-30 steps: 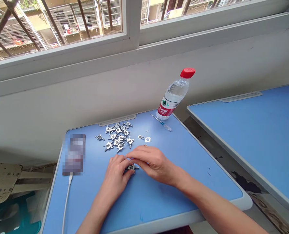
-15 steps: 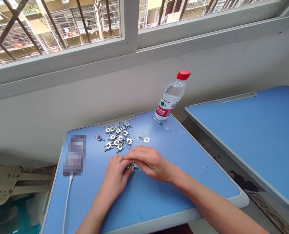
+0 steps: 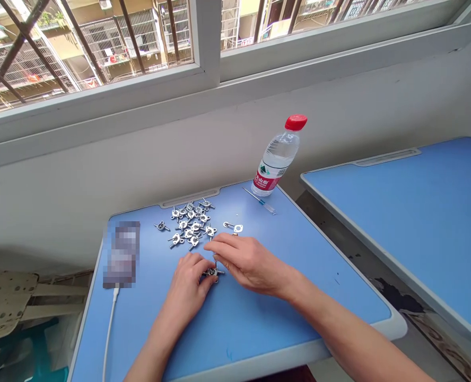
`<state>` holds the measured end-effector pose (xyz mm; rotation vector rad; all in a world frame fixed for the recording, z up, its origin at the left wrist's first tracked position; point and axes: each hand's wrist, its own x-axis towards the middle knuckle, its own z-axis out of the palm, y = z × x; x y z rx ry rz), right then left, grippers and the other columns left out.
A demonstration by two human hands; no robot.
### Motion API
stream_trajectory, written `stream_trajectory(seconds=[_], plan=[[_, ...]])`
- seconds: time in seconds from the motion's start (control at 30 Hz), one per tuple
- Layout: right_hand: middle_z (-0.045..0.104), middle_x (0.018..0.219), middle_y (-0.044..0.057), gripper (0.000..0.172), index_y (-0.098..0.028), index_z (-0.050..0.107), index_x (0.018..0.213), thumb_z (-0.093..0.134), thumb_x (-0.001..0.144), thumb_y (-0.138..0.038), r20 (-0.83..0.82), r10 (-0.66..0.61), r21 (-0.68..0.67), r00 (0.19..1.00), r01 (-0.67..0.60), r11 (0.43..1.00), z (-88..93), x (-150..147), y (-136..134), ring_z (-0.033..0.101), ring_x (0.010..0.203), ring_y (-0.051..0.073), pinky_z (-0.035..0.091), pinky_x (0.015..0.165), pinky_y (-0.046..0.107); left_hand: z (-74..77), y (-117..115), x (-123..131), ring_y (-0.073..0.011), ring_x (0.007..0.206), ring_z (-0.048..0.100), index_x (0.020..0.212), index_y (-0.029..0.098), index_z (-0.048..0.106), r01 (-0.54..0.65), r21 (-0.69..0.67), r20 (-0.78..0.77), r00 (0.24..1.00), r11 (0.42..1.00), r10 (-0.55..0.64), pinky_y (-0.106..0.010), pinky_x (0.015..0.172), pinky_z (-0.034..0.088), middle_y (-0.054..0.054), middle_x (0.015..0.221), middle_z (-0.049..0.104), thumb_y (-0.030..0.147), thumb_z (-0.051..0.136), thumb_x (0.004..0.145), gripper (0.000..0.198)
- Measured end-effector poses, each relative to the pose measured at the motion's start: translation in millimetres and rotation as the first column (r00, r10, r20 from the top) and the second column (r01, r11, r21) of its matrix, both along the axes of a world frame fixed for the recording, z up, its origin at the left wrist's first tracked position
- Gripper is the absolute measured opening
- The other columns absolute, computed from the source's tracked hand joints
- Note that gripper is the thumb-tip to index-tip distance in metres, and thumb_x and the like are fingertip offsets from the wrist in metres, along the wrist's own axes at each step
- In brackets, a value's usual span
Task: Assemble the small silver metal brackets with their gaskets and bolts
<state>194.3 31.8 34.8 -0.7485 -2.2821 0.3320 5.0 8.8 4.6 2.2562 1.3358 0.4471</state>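
Handwork at a blue desk point(image 3: 235, 318) beneath a barred window point(image 3: 207, 40); both hands low over the desktop.

We note a second blue desk point(image 3: 398, 212) to the right, well apart. On ours, by the back edge, stands a water bottle point(image 3: 277, 156) with a red cap, a small screwdriver point(image 3: 259, 200) lying just beside it. To the left lie a pixelated phone point(image 3: 122, 254) and its white cable point(image 3: 108, 334). A heap of small metal fittings point(image 3: 190, 225) sits mid-desk, with one fitting and flat plate point(image 3: 233, 228) apart from it. Nearest us, a single fitting point(image 3: 214, 272) lies at the left hand point(image 3: 188, 286), whose fingers curl beside it; we cannot tell if they grip it. The right hand point(image 3: 251, 265), loosely open, reaches over it, apparently holding nothing.
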Motion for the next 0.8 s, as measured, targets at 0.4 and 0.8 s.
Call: stream_trajectory(seconds=[0.4, 0.8], plan=[[0.062, 0.072, 0.003, 0.021, -0.017, 0.059, 0.090, 0.041, 0.100, -0.019, -0.082, -0.057, 0.040, 0.995, 0.061, 0.997, -9.4, -8, 1, 0.054, 0.062, 0.014, 0.042, 0.057, 0.025, 0.2, -1, 0, -0.0238, 0.088, 0.057, 0.092, 0.019, 0.066, -0.002, 0.019, -0.033, 0.999, 1.000, 0.003, -0.039, 0.079, 0.047, -0.004, 0.093, 0.065, 0.012, 0.065, 0.088, 0.008], [0.065, 0.066, 0.001, 0.018, -0.018, 0.062, 0.085, 0.050, 0.098, -0.020, -0.271, -0.077, 0.030, 0.960, 0.089, 0.996, -9.3, -12, -1, 0.056, 0.059, 0.013, 0.045, 0.058, 0.024, 1.1, -1, 1, -0.0240, 0.087, 0.058, 0.091, 0.021, 0.065, 0.009, 0.037, -0.062, 0.998, 0.999, -0.007, -0.039, 0.078, 0.048, -0.004, 0.092, 0.065, 0.013, 0.064, 0.088, 0.008]])
